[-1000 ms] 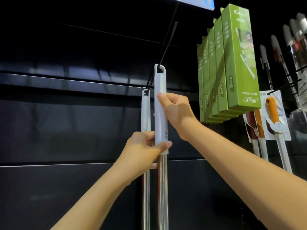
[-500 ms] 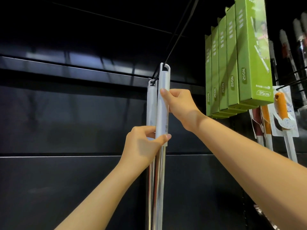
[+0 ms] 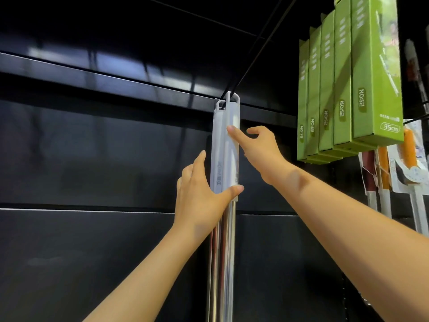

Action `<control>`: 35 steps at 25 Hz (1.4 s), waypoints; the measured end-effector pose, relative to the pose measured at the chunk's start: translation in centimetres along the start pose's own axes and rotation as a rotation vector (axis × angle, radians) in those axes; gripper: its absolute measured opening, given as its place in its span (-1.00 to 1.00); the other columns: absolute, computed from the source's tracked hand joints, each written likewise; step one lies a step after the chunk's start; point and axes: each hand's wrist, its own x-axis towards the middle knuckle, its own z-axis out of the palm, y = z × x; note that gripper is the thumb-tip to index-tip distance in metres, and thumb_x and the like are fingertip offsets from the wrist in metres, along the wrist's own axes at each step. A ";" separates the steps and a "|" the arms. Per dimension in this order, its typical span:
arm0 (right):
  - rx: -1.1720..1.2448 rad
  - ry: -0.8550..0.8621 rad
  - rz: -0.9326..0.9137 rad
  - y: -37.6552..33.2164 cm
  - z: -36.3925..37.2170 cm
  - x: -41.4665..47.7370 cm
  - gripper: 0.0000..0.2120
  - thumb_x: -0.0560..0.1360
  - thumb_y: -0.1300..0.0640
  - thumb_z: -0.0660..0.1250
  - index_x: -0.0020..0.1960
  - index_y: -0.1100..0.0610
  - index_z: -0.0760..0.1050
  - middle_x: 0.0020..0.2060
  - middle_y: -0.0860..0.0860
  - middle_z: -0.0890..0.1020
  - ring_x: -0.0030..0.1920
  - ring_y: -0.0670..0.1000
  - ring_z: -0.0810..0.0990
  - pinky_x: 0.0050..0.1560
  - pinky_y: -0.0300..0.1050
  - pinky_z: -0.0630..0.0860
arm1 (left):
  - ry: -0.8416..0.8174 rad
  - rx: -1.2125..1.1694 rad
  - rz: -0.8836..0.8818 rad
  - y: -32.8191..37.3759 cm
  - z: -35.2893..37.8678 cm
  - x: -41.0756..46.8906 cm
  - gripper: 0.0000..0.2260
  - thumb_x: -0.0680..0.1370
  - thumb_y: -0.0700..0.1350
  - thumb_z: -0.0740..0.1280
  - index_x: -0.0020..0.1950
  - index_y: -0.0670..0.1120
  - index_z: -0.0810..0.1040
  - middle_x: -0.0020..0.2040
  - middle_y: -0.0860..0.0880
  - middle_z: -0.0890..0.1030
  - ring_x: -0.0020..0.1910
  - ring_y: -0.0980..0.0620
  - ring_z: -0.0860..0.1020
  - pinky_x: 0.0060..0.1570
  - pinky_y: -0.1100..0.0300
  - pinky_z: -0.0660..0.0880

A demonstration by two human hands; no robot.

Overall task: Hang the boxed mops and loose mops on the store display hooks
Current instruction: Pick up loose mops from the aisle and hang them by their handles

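- Fingers [image 3: 202, 159] of the left hand [image 3: 199, 198]: straight and released, lying up the left side of two grey grips. The thumb is laid across the front of the nearer grip at its lower end, and nothing is clasped.
- Fingers [image 3: 234, 133] of the right hand [image 3: 260, 152]: index tip touching the front face of the nearer grip, the others loosely curled and clear of it, so there is no grasp.
- Front loose mop [image 3: 233, 145]: hang loop threaded over the display hook [image 3: 250, 66], grey grip upright, chrome shaft running down out of view. The mop head is not shown.
- Rear loose mop [image 3: 217, 135]: just behind and to the left of the front one, touching it, with its loop on the same hook and sitting slightly lower.
- Display hook: black wire prongs projecting from the dark back panel [image 3: 92, 147] toward the viewer.
- Boxed mops [image 3: 373, 77]: a row of green cartons hanging to the right, well apart from both hands.
- Orange-handled tools [image 3: 408, 145]: carded goods hanging below and right of the cartons.
- Progress, as judged: both visible loose mops and the carton row appear hung. The hands seem only to steady the front mop, so this placement looks essentially complete. Whether further stock is left to hang cannot be told.
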 end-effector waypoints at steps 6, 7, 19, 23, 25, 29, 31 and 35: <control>0.032 0.014 -0.037 1.8 0.9 0.9 -0.29 0.40 -0.34 0.32 0.39 0.04 0.31 0.26 -0.02 0.46 0.09 -0.06 0.46 -0.22 -0.28 0.34 | -0.027 -0.058 -0.010 -1.4 0.8 0.9 -0.07 0.36 0.21 0.49 0.57 0.19 0.01 0.53 0.07 0.19 0.48 0.06 0.21 0.18 0.15 0.25; 0.050 0.007 -0.031 2.0 1.0 0.9 -0.28 0.39 -0.36 0.32 0.38 0.04 0.31 0.26 -0.02 0.47 0.11 -0.04 0.48 -0.16 -0.25 0.39 | -0.037 -0.091 -0.027 -1.7 1.0 1.0 -0.08 0.36 0.22 0.49 0.56 0.19 0.01 0.53 0.07 0.20 0.45 0.09 0.22 0.15 0.16 0.24; -0.091 -0.037 0.060 0.6 0.1 0.5 -0.14 0.40 -0.35 0.31 0.47 0.13 0.13 0.36 0.10 0.40 0.23 0.08 0.43 0.04 -0.03 0.40 | -0.085 -0.171 -0.239 -0.6 0.9 0.9 -0.05 0.38 0.17 0.50 0.58 0.15 -0.04 0.57 -0.01 0.14 0.51 -0.08 0.21 0.34 -0.05 0.32; -0.512 -0.097 0.091 -0.7 -3.3 -1.8 -0.03 0.38 -0.39 0.30 0.50 0.20 0.05 0.36 0.21 0.37 0.35 0.23 0.36 0.23 0.13 0.44 | -0.096 0.350 -0.220 2.8 -0.6 1.7 0.02 0.39 0.20 0.49 0.60 0.02 -0.13 0.55 -0.19 0.14 0.51 -0.25 0.17 0.44 -0.22 0.20; -0.882 -0.145 -0.016 -0.8 -6.1 -3.7 -0.06 0.40 -0.38 0.29 0.50 0.19 0.06 0.35 0.23 0.36 0.34 0.25 0.32 0.22 0.11 0.39 | -0.073 0.708 -0.120 4.4 -1.1 1.4 0.02 0.42 0.30 0.40 0.59 -0.04 -0.17 0.56 -0.27 0.07 0.54 -0.31 0.06 0.47 -0.24 0.04; -1.196 -0.207 -0.103 -1.4 -13.5 -7.0 -0.18 0.42 -0.34 0.31 0.42 0.19 0.17 0.29 0.25 0.38 0.30 0.26 0.33 0.23 0.11 0.37 | -0.069 0.985 -0.007 8.1 -0.2 -0.6 -0.09 0.49 0.37 0.23 0.59 -0.04 -0.17 0.58 -0.28 -0.01 0.56 -0.31 -0.04 0.49 -0.22 -0.06; -1.245 -0.226 -0.083 -1.5 -17.6 -8.7 -0.20 0.43 -0.32 0.32 0.41 0.20 0.18 0.29 0.27 0.38 0.30 0.27 0.33 0.24 0.11 0.38 | -0.115 1.002 0.074 10.2 1.3 -2.6 -0.16 0.51 0.37 0.19 0.60 -0.03 -0.10 0.57 -0.28 0.03 0.55 -0.32 -0.03 0.49 -0.23 -0.06; -1.300 -0.294 0.005 -0.5 -25.3 -12.9 -0.17 0.43 -0.31 0.33 0.46 0.19 0.14 0.31 0.27 0.37 0.33 0.27 0.32 0.26 0.11 0.39 | -0.253 0.931 0.115 13.7 6.0 -8.0 -0.19 0.54 0.36 0.16 0.60 -0.05 -0.06 0.57 -0.31 0.03 0.55 -0.33 -0.03 0.50 -0.22 -0.03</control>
